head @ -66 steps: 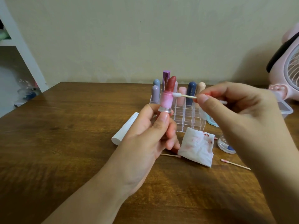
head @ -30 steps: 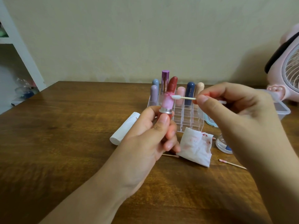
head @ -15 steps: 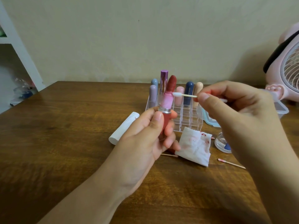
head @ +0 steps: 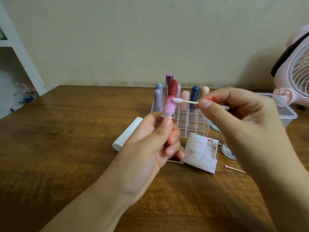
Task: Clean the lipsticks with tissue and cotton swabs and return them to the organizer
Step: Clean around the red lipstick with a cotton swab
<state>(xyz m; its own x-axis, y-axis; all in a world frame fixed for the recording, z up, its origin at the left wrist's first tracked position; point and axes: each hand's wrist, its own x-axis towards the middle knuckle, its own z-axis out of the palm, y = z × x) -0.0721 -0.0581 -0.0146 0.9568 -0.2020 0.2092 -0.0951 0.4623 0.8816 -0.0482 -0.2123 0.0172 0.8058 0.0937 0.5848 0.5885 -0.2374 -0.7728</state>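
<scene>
Head view is showing the uncapped lipstick with a dark red bullet and pink inner sleeve point(head: 170, 101) standing upright in front of the clear acrylic grid organizer point(head: 187, 121), raised off the brown wooden table point(head: 66, 148) so its rim is sitting at working height. The left hand point(head: 150, 148) is gripping the base, fingers and thumb curled tight around it, likely to steady it against the wiping. The right hand point(head: 234, 118) is pinching the thin wooden-stemmed cotton swab point(head: 185, 101) between thumb and fingertips, its white tip touching the sleeve's top edge just below the bullet (where residue collects). The white lipstick-stained tissue point(head: 200, 153) is lying near the organizer, within easy reach. Against the frame half a second earlier, the swab tip is sitting closer in on the sleeve rim, and the lipstick is standing a little straighter.
</scene>
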